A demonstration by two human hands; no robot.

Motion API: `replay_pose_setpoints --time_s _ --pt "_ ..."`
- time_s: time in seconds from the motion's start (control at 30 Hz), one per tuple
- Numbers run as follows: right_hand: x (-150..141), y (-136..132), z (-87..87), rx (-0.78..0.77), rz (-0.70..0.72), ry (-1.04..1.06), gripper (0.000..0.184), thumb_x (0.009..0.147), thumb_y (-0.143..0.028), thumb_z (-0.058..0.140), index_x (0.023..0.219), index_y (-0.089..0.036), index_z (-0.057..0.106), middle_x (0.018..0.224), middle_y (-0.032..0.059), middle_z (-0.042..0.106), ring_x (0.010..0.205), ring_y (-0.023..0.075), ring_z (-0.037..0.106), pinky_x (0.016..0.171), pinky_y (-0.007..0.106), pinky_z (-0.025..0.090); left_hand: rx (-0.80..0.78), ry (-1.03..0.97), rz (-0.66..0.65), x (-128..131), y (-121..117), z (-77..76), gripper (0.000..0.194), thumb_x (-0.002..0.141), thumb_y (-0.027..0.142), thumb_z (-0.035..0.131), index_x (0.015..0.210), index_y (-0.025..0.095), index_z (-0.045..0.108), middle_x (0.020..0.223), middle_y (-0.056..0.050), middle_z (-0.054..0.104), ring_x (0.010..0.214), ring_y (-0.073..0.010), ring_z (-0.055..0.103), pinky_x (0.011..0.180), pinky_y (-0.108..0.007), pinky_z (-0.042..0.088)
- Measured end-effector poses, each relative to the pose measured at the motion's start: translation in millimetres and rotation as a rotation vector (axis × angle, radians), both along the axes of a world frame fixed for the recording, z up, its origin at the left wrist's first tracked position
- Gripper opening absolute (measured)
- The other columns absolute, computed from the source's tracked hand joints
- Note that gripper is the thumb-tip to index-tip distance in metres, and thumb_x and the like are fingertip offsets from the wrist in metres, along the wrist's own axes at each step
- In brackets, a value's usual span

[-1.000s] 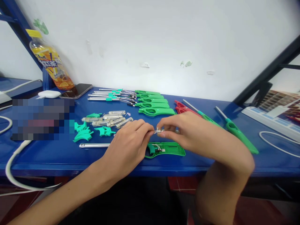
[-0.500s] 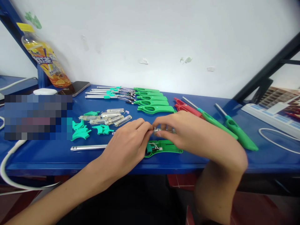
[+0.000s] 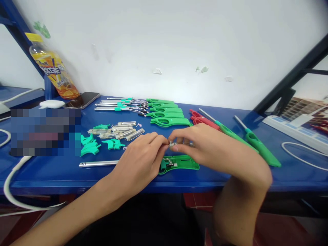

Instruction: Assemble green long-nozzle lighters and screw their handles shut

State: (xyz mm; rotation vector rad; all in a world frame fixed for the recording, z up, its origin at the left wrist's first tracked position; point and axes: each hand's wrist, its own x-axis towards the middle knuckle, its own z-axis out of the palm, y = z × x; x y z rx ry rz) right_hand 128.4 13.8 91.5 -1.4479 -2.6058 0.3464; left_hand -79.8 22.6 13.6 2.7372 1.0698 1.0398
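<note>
My right hand [image 3: 197, 138] is closed with thumb and fingers round a small clear lighter fuel tank [image 3: 189, 144] with a metal-looking valve end. At that end, my left hand [image 3: 143, 153] has its fingertips pinched together; what they grip is hidden. Below both hands lies an open green lighter handle half [image 3: 188, 162] with a teal trigger [image 3: 163, 166] and thin wires inside. A silver lighter tube [image 3: 98, 164] runs leftward from behind my left hand. Several clear fuel tanks [image 3: 125, 133] and loose teal triggers [image 3: 91, 146] lie to the left.
Lighter tubes [image 3: 112, 108] with wires and green handle shells [image 3: 171, 122] line the back. Red handle parts [image 3: 205, 121] and green lighters [image 3: 263, 147] lie right, near a power strip [image 3: 294, 131]. A drink bottle [image 3: 55, 70] and a phone [image 3: 85, 99] stand or lie back left.
Both hands stay together at the tank's valve end, with only slight finger movement. The silver tube's end lies a little further left than a second ago; the camera view shifts slightly.
</note>
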Motion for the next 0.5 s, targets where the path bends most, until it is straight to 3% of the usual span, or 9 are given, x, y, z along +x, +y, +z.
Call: replay_pose_setpoints --time_s 0.27,0.5 --pt "0.5 1.9 0.8 -0.064 -0.011 0.015 0.019 0.107 -0.034 0.057 0.103 -0.025 0.074 0.094 -0.0019 0.079 0.088 0.0187 0.070 0.072 0.032 0.041 0.007 0.025 -0.014 1.3 0.5 1.4 0.021 0.110 0.017 0.048 0.102 0.016 0.067 0.092 -0.005 0.067 0.085 -0.0238 0.062 0.077 -0.038 0.050" --pt "2.8 3.5 -3.1 -0.130 -0.031 0.001 0.017 0.106 -0.032 0.057 0.112 -0.026 0.072 0.102 0.0003 0.079 0.087 0.0197 0.070 0.072 0.032 0.043 -0.008 0.037 -0.062 1.0 2.2 -1.3 0.022 0.109 0.015 0.050 0.103 0.015 0.071 0.103 -0.007 0.070 0.096 -0.0248 0.061 0.090 -0.043 0.051"
